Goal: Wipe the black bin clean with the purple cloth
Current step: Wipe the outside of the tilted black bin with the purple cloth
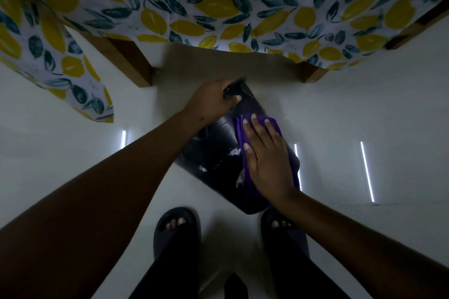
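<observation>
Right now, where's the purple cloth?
In the head view, right of centre: the purple cloth lies flat under the right hand on the black bin, which the left hand grips at its far end.

A white tablecloth printed with yellow lemons and dark green leaves hangs over brown wooden table legs. Black open-toed slide sandals stand on the pale glossy floor.
</observation>
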{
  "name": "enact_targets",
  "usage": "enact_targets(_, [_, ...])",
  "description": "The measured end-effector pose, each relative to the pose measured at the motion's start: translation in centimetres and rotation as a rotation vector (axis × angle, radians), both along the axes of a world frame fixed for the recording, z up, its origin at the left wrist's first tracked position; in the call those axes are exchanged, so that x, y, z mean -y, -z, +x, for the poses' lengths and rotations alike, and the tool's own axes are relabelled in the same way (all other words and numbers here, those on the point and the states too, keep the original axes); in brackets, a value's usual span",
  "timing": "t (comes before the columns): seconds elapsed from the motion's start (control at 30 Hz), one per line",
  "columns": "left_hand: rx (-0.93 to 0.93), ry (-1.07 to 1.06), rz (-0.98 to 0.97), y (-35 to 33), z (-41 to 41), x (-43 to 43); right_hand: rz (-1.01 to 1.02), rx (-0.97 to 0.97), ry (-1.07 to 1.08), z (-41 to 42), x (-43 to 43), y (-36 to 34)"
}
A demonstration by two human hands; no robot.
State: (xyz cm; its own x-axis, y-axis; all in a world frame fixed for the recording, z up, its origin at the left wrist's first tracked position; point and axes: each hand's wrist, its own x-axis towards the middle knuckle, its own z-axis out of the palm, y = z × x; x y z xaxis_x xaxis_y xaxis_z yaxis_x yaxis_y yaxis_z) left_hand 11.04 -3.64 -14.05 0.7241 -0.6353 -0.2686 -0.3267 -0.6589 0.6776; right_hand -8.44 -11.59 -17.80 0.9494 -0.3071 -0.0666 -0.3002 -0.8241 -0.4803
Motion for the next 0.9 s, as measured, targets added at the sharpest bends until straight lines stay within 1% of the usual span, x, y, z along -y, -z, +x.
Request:
enact_targets(0.07, [0.02, 0.01, -0.015, -0.1, -0.1, -0.2, 0.002, 0.03, -0.005, 0.6, 0.8, 0.0])
enact_targets(0.13, [0.022, 0.016, -0.034, -0.3, -0.1, -0.4, 0.056, 0.047, 0.047, 2.0, 1.7, 0.3])
enact_targets(0.2, [0.016, 0.025, -0.032, -0.8, -0.5, -0.6, 0.206, 0.021, 0.21, 3.6, 2.9, 0.6])
enact_targets(0.27, [-0.065, 0.01, -0.039, -1.6, -0.9, -1.2, 0.326, -0.025, 0.334, 4.4, 3.9, 1.2])
enact_targets(0.33, [-0.179, -0.006, -0.021, -2.4, -1.3, -2.7, 0.35, -0.032, 0.329, 4.3, 3.8, 1.4])
enact_targets(0.37, [-0.191, -0.008, 0.003, -2.5, -1.6, -3.7, 0.348, -0.019, 0.316, 4.2, 3.6, 1.5])
enact_targets(0.43, [-0.14, -0.034, 0.027, -2.4, -2.6, -5.3, 0.356, -0.013, 0.315, 4.3, 3.8, 1.6])
enact_targets(0.5, [-0.094, -0.123, -0.017, -2.0, -3.6, -5.6, 0.374, -0.025, 0.336, 4.7, 4.3, 1.6])
enact_targets(0.53, [-0.079, -0.161, -0.044, -1.7, -3.8, -5.3, 0.36, -0.018, 0.333, 4.7, 4.2, 1.2])
enact_targets(0.6, [-0.048, -0.182, -0.059, -1.2, -3.4, -4.2, 0.222, 0.003, 0.27, 3.7, 2.3, 0.1])
enact_targets(0.67, [-0.013, -0.159, -0.035, -0.9, -2.9, -3.3, 0.039, -0.005, 0.149, 2.0, -0.7, -0.7])
enact_targets(0.73, [0.018, -0.128, -0.032, -0.7, -2.6, -3.0, -0.035, -0.021, 0.079, 1.4, -1.8, -1.3])
enact_targets(0.77, [0.03, -0.117, -0.038, -0.6, -2.6, -3.0, -0.02, -0.01, 0.08, 1.9, -1.0, -1.0])
enact_targets(0.83, [0.055, -0.098, -0.04, -0.6, -2.6, -2.7, 0.081, -0.02, 0.178, 4.3, 1.9, -0.2])
enact_targets(0.9, [0.083, -0.085, -0.016, -0.6, -2.4, -2.2, 0.32, -0.143, 0.358, 7.0, 5.3, 0.9])
